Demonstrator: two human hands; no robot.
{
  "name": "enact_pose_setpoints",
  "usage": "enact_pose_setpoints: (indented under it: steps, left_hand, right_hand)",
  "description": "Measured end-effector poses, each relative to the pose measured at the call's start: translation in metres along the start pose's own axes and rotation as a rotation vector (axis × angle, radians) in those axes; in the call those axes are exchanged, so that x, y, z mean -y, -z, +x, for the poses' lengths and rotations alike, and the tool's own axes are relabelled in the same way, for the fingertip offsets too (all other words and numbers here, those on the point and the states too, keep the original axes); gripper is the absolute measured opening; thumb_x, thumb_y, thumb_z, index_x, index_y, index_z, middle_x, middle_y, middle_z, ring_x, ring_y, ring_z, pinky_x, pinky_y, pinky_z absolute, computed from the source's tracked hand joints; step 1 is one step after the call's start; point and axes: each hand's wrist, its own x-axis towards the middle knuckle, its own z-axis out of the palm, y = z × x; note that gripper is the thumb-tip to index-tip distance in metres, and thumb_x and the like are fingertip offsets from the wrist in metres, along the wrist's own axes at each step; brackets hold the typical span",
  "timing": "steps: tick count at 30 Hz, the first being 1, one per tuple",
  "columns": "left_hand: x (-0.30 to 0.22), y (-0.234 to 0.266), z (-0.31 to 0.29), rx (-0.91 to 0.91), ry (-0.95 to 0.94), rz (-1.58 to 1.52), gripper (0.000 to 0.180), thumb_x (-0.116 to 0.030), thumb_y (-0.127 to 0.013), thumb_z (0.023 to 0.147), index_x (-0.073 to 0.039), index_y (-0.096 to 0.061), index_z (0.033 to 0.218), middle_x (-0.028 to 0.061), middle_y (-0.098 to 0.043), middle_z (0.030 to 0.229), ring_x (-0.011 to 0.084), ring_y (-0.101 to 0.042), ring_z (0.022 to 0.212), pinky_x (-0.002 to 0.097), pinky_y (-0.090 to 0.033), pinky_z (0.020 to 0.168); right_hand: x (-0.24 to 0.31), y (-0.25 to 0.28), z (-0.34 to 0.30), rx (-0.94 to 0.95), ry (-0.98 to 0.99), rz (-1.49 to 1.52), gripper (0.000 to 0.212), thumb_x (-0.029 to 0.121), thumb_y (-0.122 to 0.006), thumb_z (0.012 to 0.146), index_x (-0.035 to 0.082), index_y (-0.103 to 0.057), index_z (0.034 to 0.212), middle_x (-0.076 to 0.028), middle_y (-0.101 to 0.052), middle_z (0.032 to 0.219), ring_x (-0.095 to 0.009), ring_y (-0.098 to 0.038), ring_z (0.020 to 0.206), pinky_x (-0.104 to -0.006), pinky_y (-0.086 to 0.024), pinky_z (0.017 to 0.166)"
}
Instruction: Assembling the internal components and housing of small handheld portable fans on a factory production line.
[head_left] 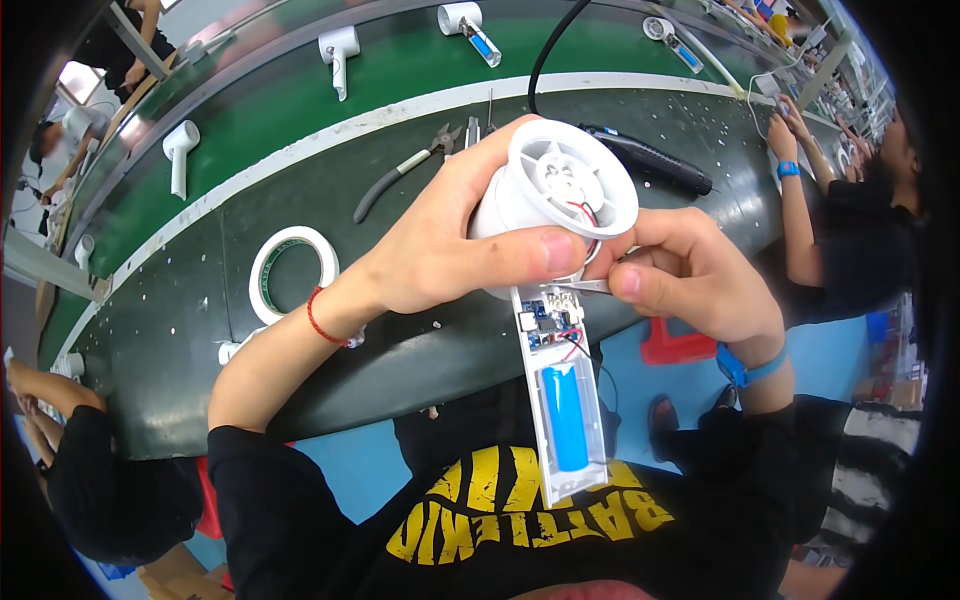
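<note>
My left hand (450,230) is wrapped round the round head of a white handheld fan housing (515,215), its thumb pressed on the near side below the rim. Inside the head sits a spoked motor mount with red and black wires. The opened handle (545,420) points down toward me, showing a small circuit board (552,322) and a blue battery cell (566,415). My right hand (690,275) pinches tweezers (588,286), whose metal tip reaches the wires where the head meets the board. The fingers partly hide that spot.
On the dark green bench lie side cutters (395,180), a tape roll (262,275) and a black electric screwdriver (655,162). Beyond, a green conveyor carries several white fan housings (340,58). Other people work at both sides; a red stool (672,345) stands below the bench.
</note>
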Motion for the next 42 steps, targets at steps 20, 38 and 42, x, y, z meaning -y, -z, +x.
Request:
enact_pose_setpoints:
  steps: [20, 38, 42]
  left_hand:
    - [0.015, -0.009, 0.013, -0.046, -0.089, 0.109, 0.071, -0.041, -0.069, 0.075, -0.001, -0.039, 0.125, 0.0098, -0.058, 0.106, 0.0132, -0.057, 0.097, 0.0262, -0.045, 0.085]
    - [0.025, -0.012, 0.013, -0.148, -0.043, -0.027, 0.054, -0.027, -0.068, 0.081, -0.004, -0.043, 0.122, 0.0084, -0.060, 0.101, 0.0129, -0.057, 0.092, 0.0277, -0.046, 0.082]
    - [0.023, -0.014, 0.011, -0.152, -0.054, 0.064, 0.052, -0.026, -0.067, 0.083, -0.003, -0.045, 0.124, 0.0084, -0.060, 0.101, 0.0133, -0.057, 0.093, 0.0278, -0.047, 0.083]
  right_hand:
    - [-0.047, 0.017, 0.014, 0.268, 0.078, 0.488, 0.024, 0.016, -0.060, 0.093, -0.005, -0.061, 0.104, -0.013, -0.062, 0.090, -0.004, -0.037, 0.050, -0.0199, -0.026, 0.042]
    - [-0.040, 0.021, -0.020, -0.266, 0.465, -0.285, 0.019, 0.013, -0.071, 0.081, 0.001, -0.062, 0.092, 0.008, -0.037, 0.060, -0.001, -0.032, 0.052, -0.0224, -0.022, 0.047]
    - [-0.012, -0.011, -0.018, -0.414, 0.404, -0.826, 0.038, 0.035, -0.077, 0.075, 0.002, -0.062, 0.084, 0.003, -0.040, 0.059, -0.004, -0.030, 0.051, -0.0238, -0.022, 0.049]
